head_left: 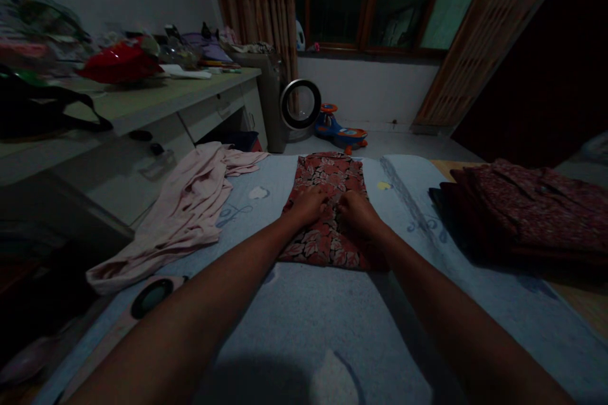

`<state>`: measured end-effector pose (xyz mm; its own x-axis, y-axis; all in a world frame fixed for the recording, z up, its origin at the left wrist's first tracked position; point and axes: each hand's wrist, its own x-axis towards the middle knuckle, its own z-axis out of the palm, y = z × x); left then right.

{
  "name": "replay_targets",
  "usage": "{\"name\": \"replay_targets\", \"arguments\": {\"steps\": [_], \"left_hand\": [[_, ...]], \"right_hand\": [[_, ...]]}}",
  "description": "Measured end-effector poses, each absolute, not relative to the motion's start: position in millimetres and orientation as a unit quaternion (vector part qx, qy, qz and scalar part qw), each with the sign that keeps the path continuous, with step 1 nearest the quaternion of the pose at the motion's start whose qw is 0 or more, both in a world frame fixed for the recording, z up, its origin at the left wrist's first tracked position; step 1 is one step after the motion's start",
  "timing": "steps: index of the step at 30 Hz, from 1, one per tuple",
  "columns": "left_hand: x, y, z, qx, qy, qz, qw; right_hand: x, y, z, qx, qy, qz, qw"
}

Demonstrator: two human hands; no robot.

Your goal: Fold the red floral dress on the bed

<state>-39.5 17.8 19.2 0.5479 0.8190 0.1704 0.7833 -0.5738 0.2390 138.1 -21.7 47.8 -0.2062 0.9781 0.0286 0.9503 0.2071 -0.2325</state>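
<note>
Red floral-print folded cloth (327, 209) lies flat on pale blue bed sheet (294, 323); left hand (308, 204) and right hand (357, 212) press palms down, fingers loose, gripping nothing, flattening it.

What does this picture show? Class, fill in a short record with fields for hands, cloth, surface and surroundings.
left hand: flat on the red leaf-print cloth
right hand: flat on the same cloth, beside the left
surface: pale blue blanket
left of cloth: crumpled pink garment
right of cloth: stack of dark red fabrics
background: cluttered desk, toy car
</note>
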Motion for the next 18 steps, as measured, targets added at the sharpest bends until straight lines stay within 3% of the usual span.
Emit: {"name": "replay_targets", "arguments": {"steps": [11,18], "left_hand": [[-36,5,29,0.834,0.475,0.263,0.099],[-24,-9,13,0.816,0.503,0.228,0.170]], "right_hand": [[124,-56,17,-0.609,-0.784,0.061,0.106],[147,-45,25,-0.535,-0.794,0.222,0.184]]}}
